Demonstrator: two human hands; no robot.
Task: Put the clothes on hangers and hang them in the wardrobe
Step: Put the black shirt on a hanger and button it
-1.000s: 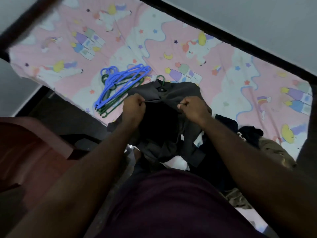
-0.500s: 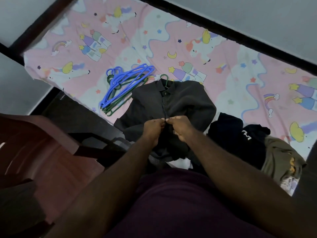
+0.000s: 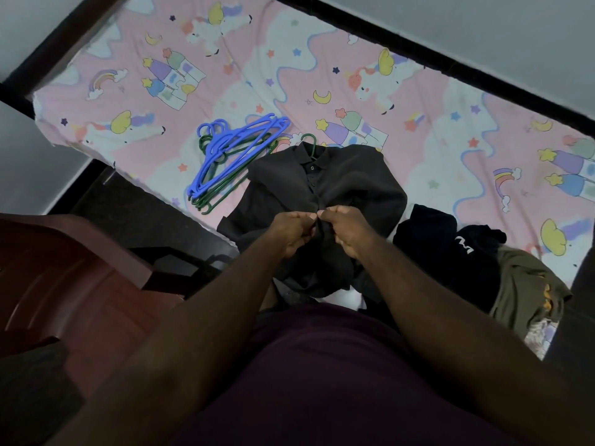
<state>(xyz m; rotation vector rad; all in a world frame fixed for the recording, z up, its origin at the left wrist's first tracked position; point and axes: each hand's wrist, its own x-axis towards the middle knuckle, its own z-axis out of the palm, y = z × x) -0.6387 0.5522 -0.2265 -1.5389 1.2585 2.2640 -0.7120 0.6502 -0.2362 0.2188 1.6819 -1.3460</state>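
A dark grey collared shirt (image 3: 354, 181) lies on the bed with a green hanger (image 3: 310, 143) inside it, the hook sticking out past the collar. My left hand (image 3: 291, 230) and my right hand (image 3: 346, 228) meet at the shirt's front placket, both pinching the fabric at a button below the collar. A pile of blue and green hangers (image 3: 231, 156) lies to the left of the shirt. More clothes sit to the right: a black garment (image 3: 450, 252) and an olive one (image 3: 528, 284).
The bed (image 3: 161, 101) has a pink sheet printed with unicorns and a dark frame along its far edge. A reddish-brown wooden chair (image 3: 64, 278) stands at the left by the bed's near edge. Pale walls surround the bed.
My hands moved from the collar area down the front of the shirt and came together at the placket. The shirt now lies flatter on the bed.
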